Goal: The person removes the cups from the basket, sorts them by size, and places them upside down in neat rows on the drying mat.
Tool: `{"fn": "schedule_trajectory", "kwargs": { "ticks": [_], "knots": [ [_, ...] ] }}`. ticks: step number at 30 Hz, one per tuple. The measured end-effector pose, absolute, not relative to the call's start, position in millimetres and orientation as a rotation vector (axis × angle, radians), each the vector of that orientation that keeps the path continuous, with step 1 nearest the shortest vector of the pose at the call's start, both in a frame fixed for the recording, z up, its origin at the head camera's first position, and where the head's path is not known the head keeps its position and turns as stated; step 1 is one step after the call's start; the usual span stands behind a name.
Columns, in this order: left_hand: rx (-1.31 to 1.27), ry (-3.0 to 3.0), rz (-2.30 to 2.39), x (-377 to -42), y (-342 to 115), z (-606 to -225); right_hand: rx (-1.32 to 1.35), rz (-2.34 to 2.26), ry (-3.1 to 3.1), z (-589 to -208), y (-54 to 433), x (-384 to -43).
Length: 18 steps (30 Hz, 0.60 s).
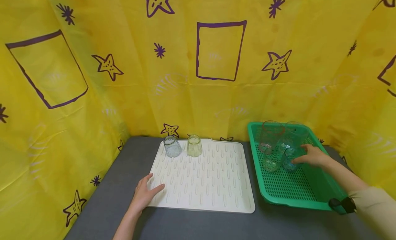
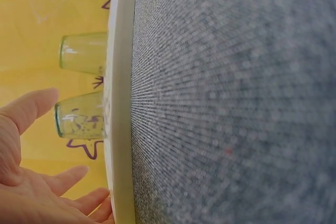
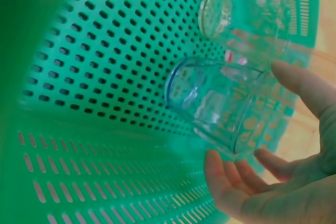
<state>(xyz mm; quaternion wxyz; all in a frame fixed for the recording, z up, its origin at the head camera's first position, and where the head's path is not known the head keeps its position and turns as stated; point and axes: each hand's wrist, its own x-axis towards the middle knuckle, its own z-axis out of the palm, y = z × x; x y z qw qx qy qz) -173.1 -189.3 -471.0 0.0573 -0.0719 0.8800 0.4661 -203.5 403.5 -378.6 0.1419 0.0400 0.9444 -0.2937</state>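
Note:
In the head view, my right hand reaches into a green basket beside a small blue glass. The right wrist view has the thumb near one end of that glass and the other fingers spread along its side; whether they touch it I cannot tell. A yellowish small glass stands next to it. My left hand, fingers apart and holding nothing, is at the left edge of a white ridged mat. On the mat's far left stand a bluish glass and a yellow-green glass.
Two taller clear glasses, one pinkish and one colourless, stand at the basket's far end. A grey cloth covers the table. Yellow patterned curtains enclose the back and sides.

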Motion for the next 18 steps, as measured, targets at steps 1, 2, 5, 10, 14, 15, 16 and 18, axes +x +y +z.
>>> {"fn": "schedule_trajectory", "kwargs": {
  "ticks": [1,2,5,10,14,15,16,18],
  "knots": [
    [-0.219,2.668,1.413,-172.9,-189.4,-471.0,0.120,-0.863,2.713,-379.0,403.7,-204.4],
    [-0.220,2.667,1.415,-172.8,-189.4,-471.0,0.124,-0.878,2.700,-379.3,403.7,-205.3],
    [-0.222,2.669,1.414,-172.2,-189.5,-470.4,0.117,-0.871,2.675,-378.7,403.7,-206.9],
    [-0.220,2.682,1.408,-171.5,-189.8,-470.3,0.062,-0.827,2.649,-379.6,403.3,-211.1],
    [-0.209,2.692,1.412,-171.1,-189.4,-471.3,0.053,-0.821,2.652,-382.9,402.2,-213.8],
    [-0.207,2.694,1.413,-171.2,-189.4,-471.6,0.056,-0.817,2.654,-383.2,402.0,-213.9],
    [-0.206,2.697,1.412,-171.3,-189.3,-471.9,0.055,-0.823,2.657,-383.7,401.9,-214.4],
    [-0.203,2.699,1.414,-171.7,-189.4,-472.2,0.063,-0.828,2.661,-383.3,401.7,-214.8]
  ]
}}
